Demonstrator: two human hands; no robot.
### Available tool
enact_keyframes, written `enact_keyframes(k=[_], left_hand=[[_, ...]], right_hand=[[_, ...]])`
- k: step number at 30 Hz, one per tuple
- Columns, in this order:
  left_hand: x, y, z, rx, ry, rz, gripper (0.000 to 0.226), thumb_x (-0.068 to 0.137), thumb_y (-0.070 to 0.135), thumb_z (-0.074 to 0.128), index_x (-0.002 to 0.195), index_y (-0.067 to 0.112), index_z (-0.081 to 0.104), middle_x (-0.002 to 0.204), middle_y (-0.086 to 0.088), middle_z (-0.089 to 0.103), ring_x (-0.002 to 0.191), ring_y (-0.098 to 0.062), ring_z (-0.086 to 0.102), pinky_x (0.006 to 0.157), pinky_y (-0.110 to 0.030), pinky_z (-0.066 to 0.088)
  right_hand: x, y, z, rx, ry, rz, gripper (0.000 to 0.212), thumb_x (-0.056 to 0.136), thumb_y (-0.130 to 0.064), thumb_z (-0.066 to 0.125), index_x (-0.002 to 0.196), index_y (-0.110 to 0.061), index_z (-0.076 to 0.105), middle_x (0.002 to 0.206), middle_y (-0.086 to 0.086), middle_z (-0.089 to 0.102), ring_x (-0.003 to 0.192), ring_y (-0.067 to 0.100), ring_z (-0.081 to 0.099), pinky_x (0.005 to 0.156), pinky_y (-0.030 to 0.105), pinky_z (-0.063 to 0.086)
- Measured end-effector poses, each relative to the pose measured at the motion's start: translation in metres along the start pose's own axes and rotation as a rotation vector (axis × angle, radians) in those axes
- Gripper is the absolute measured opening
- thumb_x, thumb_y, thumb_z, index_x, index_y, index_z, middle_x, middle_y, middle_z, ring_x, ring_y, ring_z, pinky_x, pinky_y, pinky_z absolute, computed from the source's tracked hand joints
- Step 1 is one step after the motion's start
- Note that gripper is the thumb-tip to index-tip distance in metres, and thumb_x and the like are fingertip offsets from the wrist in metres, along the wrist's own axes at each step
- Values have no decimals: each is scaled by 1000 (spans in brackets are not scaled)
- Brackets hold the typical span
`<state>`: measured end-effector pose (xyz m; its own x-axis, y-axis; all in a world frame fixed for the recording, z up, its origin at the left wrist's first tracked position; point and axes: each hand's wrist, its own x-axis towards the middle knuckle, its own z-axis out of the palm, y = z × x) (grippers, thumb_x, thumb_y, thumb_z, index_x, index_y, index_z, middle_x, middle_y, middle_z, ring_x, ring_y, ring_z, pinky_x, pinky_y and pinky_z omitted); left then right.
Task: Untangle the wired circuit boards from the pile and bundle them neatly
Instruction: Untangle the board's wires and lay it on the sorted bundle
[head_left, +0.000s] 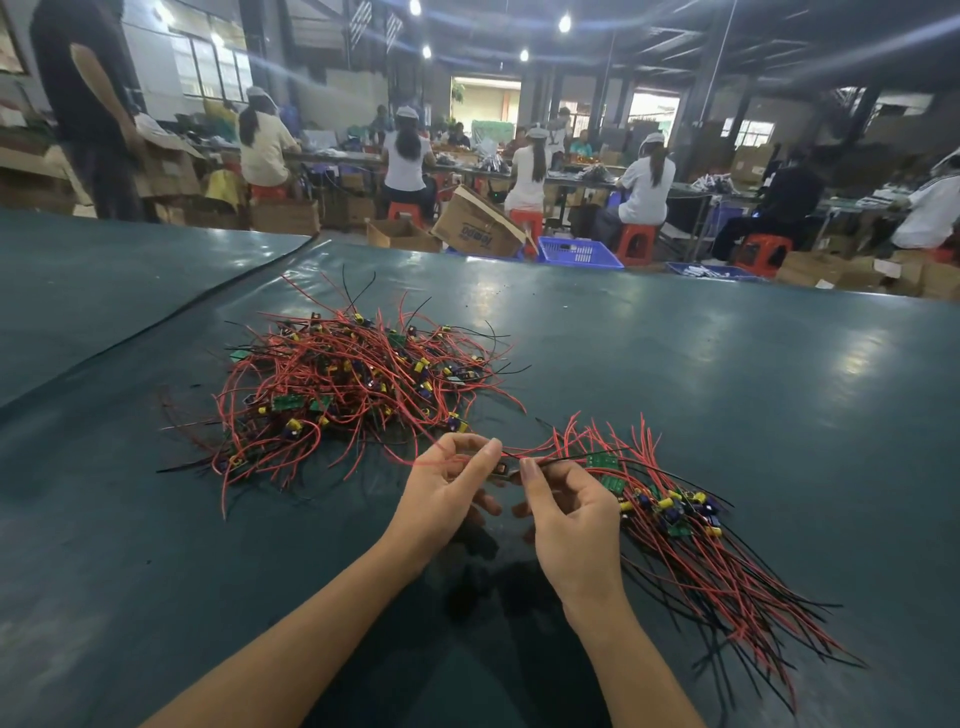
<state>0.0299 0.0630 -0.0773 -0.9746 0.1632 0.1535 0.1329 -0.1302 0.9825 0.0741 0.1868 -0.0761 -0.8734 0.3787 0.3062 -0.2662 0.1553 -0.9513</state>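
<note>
A tangled pile of small green circuit boards with red and black wires (353, 384) lies on the dark green table (727, 374), ahead and to the left. To the right lies a sorted bundle (685, 525), its boards side by side and its wires fanned toward me. Between the two, my left hand (447, 493) pinches the red wires of one small dark board (503, 470). My right hand (566, 519) pinches that board's other end, where a black wire and red wires run off to the right. The board hangs just above the table.
A seam in the table cover (208, 301) runs diagonally at the far left. Beyond the table's far edge stand cardboard boxes (478, 223), blue crates (576, 252) and several seated workers at benches. A person stands at the far left.
</note>
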Motion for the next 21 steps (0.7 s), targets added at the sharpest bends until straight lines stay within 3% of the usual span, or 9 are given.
enact_keyframes(k=[4,7,11,14,17,21], left_hand=[[-3,3,4,26,-136,-75,51,84,59,53,76,14,76,69,-7,73,61,-14,69,54,-18,50],[-6,2,11,42,-153,-54,51,91,54,48,77,15,77,68,-6,73,60,-11,68,53,-16,48],[-7,2,15,73,-98,15,46,94,41,55,63,9,68,58,-7,66,51,-14,59,51,-20,44],[-6,2,15,77,-99,7,46,99,24,50,56,13,61,55,-8,65,46,-14,55,47,-19,42],[-6,4,13,50,-85,2,49,99,18,49,52,14,61,52,-10,64,43,-14,54,45,-19,41],[-6,5,12,25,-87,15,54,98,14,48,47,16,64,51,-9,63,44,-15,55,47,-20,42]], right_hand=[[-1,-1,2,-8,-36,-48,16,93,-16,66,78,-20,71,76,-5,74,72,8,70,64,15,53],[-1,-1,1,39,-9,-9,15,92,-15,66,79,-18,72,75,-4,74,69,9,70,60,15,53],[4,-2,0,176,87,194,21,91,-21,68,71,-20,74,66,-5,70,58,6,63,52,21,48],[15,-5,-5,314,209,338,24,90,-19,69,67,-17,71,58,-9,64,48,3,54,47,22,42],[24,-8,-15,428,289,407,30,91,-15,68,61,-17,72,65,-7,71,44,1,50,39,17,38],[29,-9,-24,490,346,476,19,92,-14,67,73,-16,68,73,-4,74,47,3,46,37,16,37]])
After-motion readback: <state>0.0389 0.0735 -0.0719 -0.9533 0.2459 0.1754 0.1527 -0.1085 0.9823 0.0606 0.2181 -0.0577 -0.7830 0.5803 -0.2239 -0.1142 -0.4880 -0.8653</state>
